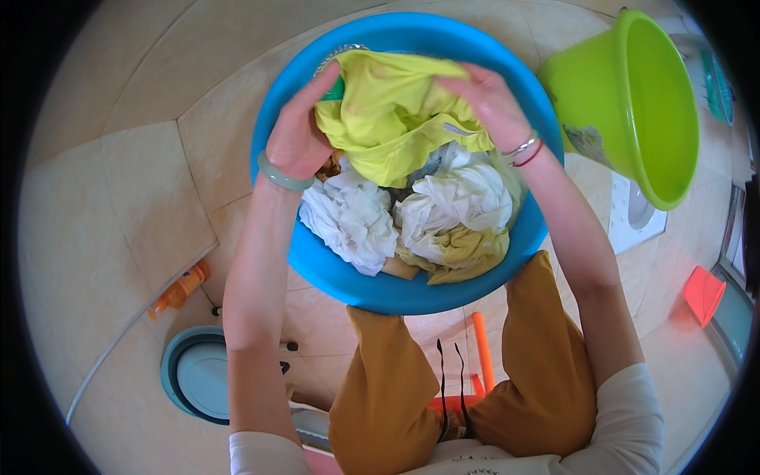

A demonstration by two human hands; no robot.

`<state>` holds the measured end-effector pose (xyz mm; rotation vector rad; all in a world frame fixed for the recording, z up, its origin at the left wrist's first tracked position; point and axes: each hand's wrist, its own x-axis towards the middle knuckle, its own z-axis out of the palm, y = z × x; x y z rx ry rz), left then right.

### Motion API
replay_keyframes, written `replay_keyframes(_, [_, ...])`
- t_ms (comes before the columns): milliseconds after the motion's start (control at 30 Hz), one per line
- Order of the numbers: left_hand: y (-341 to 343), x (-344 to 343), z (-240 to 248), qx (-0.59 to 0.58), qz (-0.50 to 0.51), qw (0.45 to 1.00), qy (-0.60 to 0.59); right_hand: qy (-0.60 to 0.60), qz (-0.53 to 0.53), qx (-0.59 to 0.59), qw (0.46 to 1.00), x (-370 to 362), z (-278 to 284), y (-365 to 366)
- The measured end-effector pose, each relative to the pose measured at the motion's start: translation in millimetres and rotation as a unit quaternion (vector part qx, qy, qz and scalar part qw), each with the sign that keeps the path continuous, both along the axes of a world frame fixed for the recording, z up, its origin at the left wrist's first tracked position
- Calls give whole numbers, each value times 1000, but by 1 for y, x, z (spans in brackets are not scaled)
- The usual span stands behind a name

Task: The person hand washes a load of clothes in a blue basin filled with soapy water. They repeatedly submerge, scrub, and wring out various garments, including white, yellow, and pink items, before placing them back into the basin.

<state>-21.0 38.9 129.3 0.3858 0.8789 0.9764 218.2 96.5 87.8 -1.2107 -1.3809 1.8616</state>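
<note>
Both hands are inside a large blue basin, holding a crumpled yellow-green garment up over the other laundry. My left hand, with a pale bangle at its wrist, is closed on the garment's left side, its fingers partly hidden by the cloth. A small bright green patch of something shows beside its thumb, too covered to name. On the far right part of the garment, my right hand grips the fabric and is slightly blurred. White cloth, more white fabric and a dull yellow cloth lie below.
A lime-green bucket lies tilted at the right, near a white floor fixture. An orange bottle and a grey-blue collapsible basin are at the left. A red-orange dustpan-like piece stands far right on the tiled floor.
</note>
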Motion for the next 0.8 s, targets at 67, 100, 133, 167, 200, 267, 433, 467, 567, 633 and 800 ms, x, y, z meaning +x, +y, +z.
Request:
replay_keyframes(67, [-8,1,-11,70,-91,969,220,117,-92,-63,987,5,7,2])
replay_keyframes(100, [-7,4,-16,62,-176,916,354,125,-107,-105,981,7,8,2])
replay_keyframes(133, [-5,5,-21,53,-257,837,479,132,-122,-146,973,8,8,2])
replay_keyframes(167, [-4,5,-25,42,-331,735,591,140,-136,-188,963,9,8,2])
replay_keyframes(200, [-5,4,-26,-6,-275,790,548,157,-129,-192,960,12,2,2])
replay_keyframes(267, [-9,-7,-34,3,-87,927,365,181,-86,-176,964,23,-4,6])
replay_keyframes(433, [-8,-18,-39,-88,117,987,-72,28,86,-60,994,14,3,4])
replay_keyframes(467, [-10,-19,-40,-96,143,980,-98,-38,152,27,987,8,8,1])
replay_keyframes(567, [-15,-25,-46,-83,150,972,-160,-176,180,181,951,5,1,2])
replay_keyframes(633, [-20,-16,-50,-93,166,970,-150,-113,77,139,981,7,-11,6])
replay_keyframes(800, [-23,-5,-58,-36,167,972,-163,123,-81,-182,972,5,-11,0])
